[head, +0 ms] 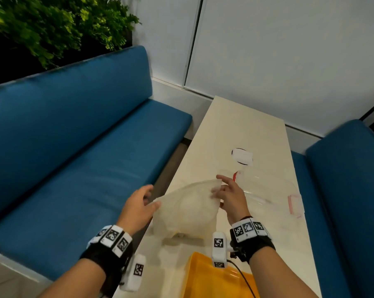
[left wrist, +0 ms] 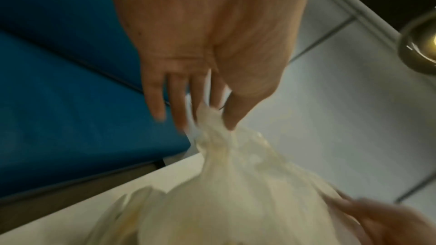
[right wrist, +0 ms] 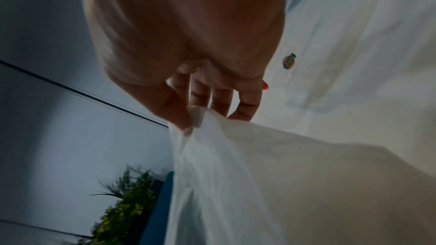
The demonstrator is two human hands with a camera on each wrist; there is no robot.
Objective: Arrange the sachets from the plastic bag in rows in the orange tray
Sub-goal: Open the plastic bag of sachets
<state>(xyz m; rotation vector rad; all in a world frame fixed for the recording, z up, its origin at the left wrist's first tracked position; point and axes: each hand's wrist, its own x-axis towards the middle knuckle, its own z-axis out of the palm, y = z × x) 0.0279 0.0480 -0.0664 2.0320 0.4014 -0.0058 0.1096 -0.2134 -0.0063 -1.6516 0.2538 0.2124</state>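
Note:
A cloudy translucent plastic bag (head: 186, 209) hangs above the pale table (head: 242, 130), stretched between both hands. My left hand (head: 148, 201) pinches its left edge between thumb and fingers; the bunched plastic (left wrist: 212, 128) shows in the left wrist view. My right hand (head: 219, 190) pinches the bag's upper right corner (right wrist: 200, 118) with thumb and forefinger. The bag's contents are hidden; something yellowish shows at its bottom (head: 178, 234). The orange tray (head: 212, 278) lies on the table just below the bag, nearest me.
A clear plastic sheet or bag (head: 265, 186) with a red strip lies on the table beyond my right hand, beside a pink-edged sachet (head: 295, 204) and a white label (head: 242, 157). Blue benches (head: 85, 147) flank the table. A plant (head: 52, 24) stands far left.

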